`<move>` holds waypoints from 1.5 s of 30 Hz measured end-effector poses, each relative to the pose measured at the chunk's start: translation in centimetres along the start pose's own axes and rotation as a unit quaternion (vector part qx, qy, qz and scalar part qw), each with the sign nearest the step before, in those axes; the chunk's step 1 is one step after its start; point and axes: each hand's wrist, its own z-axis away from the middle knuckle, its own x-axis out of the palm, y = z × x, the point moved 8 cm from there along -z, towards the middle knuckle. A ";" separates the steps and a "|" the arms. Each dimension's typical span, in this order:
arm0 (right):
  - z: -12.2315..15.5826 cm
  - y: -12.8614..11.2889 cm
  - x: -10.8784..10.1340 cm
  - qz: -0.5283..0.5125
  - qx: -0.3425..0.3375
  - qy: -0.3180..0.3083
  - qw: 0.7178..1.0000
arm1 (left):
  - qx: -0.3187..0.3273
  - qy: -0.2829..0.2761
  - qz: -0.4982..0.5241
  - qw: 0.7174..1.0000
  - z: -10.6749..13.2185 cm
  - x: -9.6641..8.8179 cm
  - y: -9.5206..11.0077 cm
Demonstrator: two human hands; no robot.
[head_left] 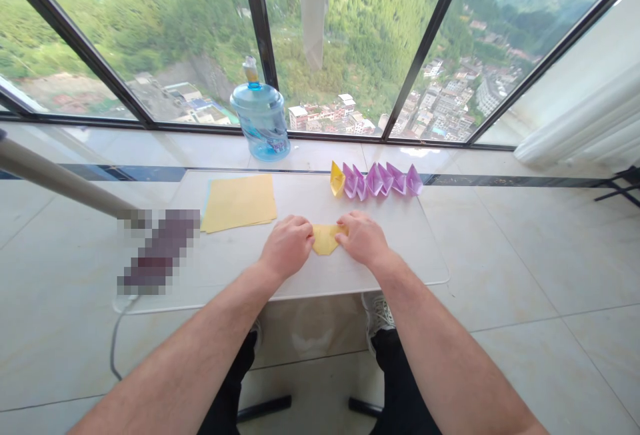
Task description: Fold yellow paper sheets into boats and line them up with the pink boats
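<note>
A small folded piece of yellow paper (326,240) lies between my hands near the middle of the white table (240,271). My left hand (289,246) grips its left end, with the fingers curled in. On the other side, my right hand (364,238) pinches the right end, its thumb on the paper and its fingers bent over the upper edge. Beyond my right hand stands a yellow folded paper boat (337,180), at the left end of a row of purple paper boats (379,180). Left of my hands is a stack of flat yellow paper sheets (240,203).
A large blue water bottle (260,120) stands on the ledge by the window. At the table's left end lies a blurred-out dark object (160,251) with a grey cable (114,341). A slanted pole (65,178) reaches in from the left. White curtain (590,121) hangs at right.
</note>
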 end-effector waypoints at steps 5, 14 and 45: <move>-0.2 -0.8 0.1 0.033 -0.034 -0.018 0.999 | -0.011 -0.018 0.014 1.000 -0.3 0.4 -0.3; 0.1 -1.6 0.1 0.053 -0.065 -0.031 0.996 | 0.007 -0.050 -0.011 0.999 -0.3 0.6 0.0; 0.1 -1.9 -0.1 0.024 -0.121 -0.005 0.992 | 0.005 -0.039 0.020 0.999 0.1 0.4 0.2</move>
